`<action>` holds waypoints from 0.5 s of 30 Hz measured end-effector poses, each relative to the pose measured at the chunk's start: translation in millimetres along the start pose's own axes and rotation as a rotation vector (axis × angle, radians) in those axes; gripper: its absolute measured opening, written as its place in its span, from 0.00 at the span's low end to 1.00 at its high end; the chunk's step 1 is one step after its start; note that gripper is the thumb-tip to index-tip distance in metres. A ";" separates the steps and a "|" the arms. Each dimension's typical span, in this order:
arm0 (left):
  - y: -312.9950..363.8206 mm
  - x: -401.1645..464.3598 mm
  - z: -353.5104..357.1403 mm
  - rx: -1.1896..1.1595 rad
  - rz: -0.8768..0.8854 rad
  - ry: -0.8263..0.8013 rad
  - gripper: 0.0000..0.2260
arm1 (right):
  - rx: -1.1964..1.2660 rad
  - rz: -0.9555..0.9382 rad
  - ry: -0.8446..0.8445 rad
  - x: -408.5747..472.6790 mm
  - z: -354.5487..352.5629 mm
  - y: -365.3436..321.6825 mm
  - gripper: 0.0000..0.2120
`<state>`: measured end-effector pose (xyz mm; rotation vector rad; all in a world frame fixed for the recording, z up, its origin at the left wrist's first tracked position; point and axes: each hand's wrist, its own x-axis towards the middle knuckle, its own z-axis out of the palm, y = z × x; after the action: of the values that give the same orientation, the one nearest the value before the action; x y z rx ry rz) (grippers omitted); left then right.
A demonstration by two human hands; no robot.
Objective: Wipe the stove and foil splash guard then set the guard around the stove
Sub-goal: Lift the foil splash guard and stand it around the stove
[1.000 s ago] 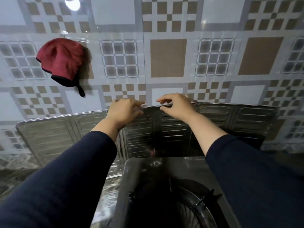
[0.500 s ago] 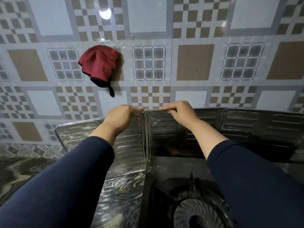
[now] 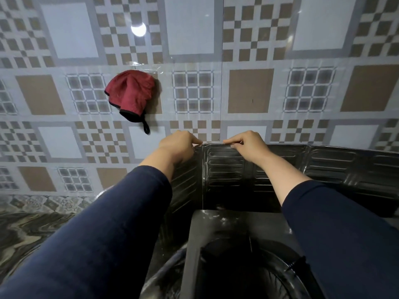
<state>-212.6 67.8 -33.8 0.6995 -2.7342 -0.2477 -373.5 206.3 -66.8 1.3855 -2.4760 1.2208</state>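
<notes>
Foil splash guard pinched along its top edge by both hands: left hand closed, thumb and forefinger nipping the rim right at the corner fold; right hand likewise closed, fingertips clamped on the rim just past the same fold. Held high and close together, probably to steer the crease itself, since thin embossed foil buckles if pushed from the middle of a panel. Standing upright behind the stove, back panels running off to the right along the tiled wall, left panel angling forward beside the stove's left side and largely hidden by the left sleeve. Looks like the placing step, with the fold being lined up on the stove's rear left corner so the guard wraps around rather than merely stands behind. Burner ring dark and partly shadowed under the arms. Marbled counter visible to the left. Red cloth hanging on the wall above and left of the hands, out of use, which suggests wiping is finished. Right end of the guard runs out of view.
</notes>
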 end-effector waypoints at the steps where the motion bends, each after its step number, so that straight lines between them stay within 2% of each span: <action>1: 0.4 -1.0 -2.3 -0.021 -0.006 -0.008 0.17 | 0.000 0.002 -0.001 0.9 1.2 -2.8 0.13; 7: -8.4 -4.8 6.6 -0.140 -0.105 -0.082 0.17 | -0.080 0.019 -0.025 0.4 15.8 -11.7 0.14; 15: -10.8 -16.0 5.3 -0.062 -0.065 -0.133 0.18 | -0.185 0.021 -0.006 -6.8 22.6 -9.9 0.14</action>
<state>-196.2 66.8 -45.3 0.7815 -2.8174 -0.4062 -355.1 193.3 -78.9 1.3215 -2.5377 0.9623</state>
